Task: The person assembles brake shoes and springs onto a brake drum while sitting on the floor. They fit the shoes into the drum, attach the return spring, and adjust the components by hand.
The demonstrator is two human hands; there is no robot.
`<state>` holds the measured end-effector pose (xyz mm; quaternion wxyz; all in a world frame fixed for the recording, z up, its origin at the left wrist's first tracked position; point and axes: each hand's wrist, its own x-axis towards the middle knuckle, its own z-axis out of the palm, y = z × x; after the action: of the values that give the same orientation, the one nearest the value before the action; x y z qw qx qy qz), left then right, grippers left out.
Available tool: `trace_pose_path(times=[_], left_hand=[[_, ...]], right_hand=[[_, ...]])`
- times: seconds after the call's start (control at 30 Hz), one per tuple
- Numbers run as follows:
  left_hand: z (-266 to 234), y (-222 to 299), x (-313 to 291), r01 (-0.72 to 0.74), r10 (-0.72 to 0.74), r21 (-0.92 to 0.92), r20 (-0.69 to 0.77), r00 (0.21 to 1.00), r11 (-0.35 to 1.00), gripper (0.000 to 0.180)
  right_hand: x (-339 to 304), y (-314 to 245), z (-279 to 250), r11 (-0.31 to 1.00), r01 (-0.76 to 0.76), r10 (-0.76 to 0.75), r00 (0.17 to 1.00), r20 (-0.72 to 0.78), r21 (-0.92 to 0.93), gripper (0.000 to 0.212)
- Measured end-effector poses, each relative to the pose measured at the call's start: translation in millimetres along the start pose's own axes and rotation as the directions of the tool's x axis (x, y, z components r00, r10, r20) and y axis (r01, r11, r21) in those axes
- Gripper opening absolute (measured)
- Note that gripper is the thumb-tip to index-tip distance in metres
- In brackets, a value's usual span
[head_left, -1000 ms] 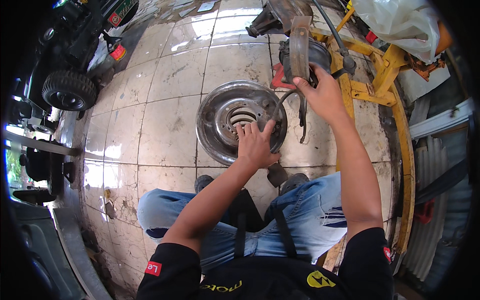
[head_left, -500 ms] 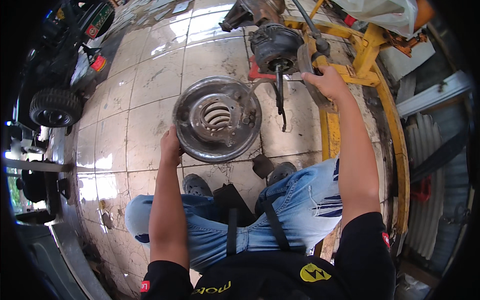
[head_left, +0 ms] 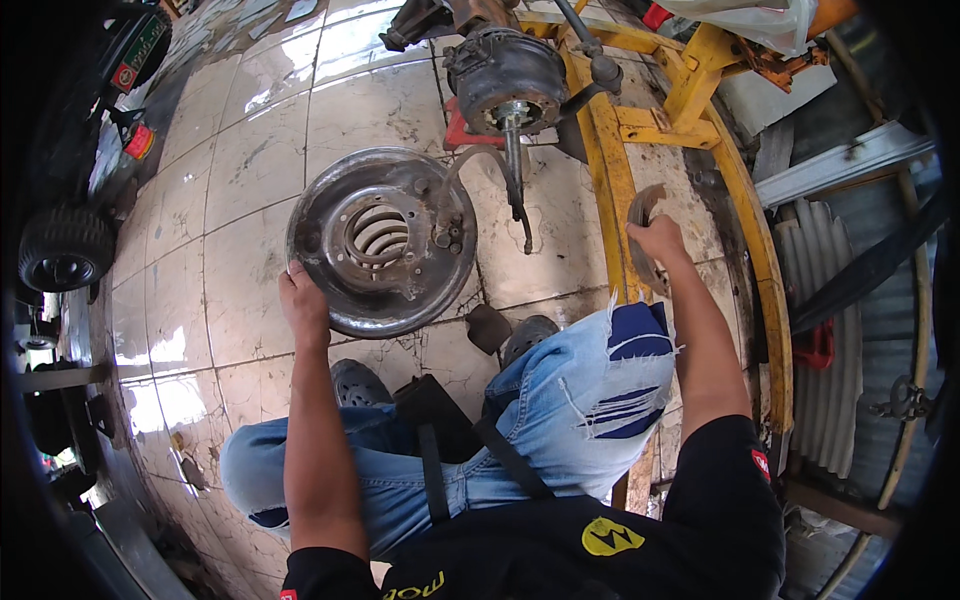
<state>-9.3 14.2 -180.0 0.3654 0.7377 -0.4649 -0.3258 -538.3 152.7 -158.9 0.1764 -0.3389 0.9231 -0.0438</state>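
My left hand is closed on the near left rim of a round, dark metal brake backing plate. Through the plate's centre hole shows a pale coil spring, and a hose bends from its right side. Off to the right, over the yellow stand, my right hand grips a curved, worn brake shoe. Part of the shoe is hidden behind the fingers. Beyond the plate sits an axle hub with a shaft pointing toward me.
A yellow steel stand runs along the right side, with corrugated sheets beyond it. Between my shoes lies a small dark piece on the tiled floor. Vehicle tyre at far left; red object under the hub.
My right hand has drawn the brake shoe back toward me, away from the hub. My left hand keeps its hold on the plate's rim. The whole view has shifted somewhat.
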Motion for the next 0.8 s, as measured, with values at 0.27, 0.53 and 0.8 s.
trace_pose_path(times=[0.27, 0.53, 0.8], left_hand=[[2.9, -0.6, -1.2, -0.055, 0.056, 0.028, -0.016, 0.998, 0.998, 0.045], [2.0, 7.7, -4.8, 0.01, -0.009, -0.012, 0.01, 1.0, 1.0, 0.045], [-10.7, 5.0, 10.3, 0.116, -0.049, -0.404, 0.174, 0.984, 0.907, 0.039]], right_hand=[[-9.0, 11.9, 37.3, 0.988, -0.105, 0.117, 0.988, 0.103, -0.11, 0.066], [-19.0, 7.5, 30.1, 1.0, -0.03, 0.03, 0.999, -0.028, -0.003, 0.064], [-72.9, -139.6, -53.7, 0.871, 0.272, -0.434, 0.817, 0.38, 0.409, 0.046]])
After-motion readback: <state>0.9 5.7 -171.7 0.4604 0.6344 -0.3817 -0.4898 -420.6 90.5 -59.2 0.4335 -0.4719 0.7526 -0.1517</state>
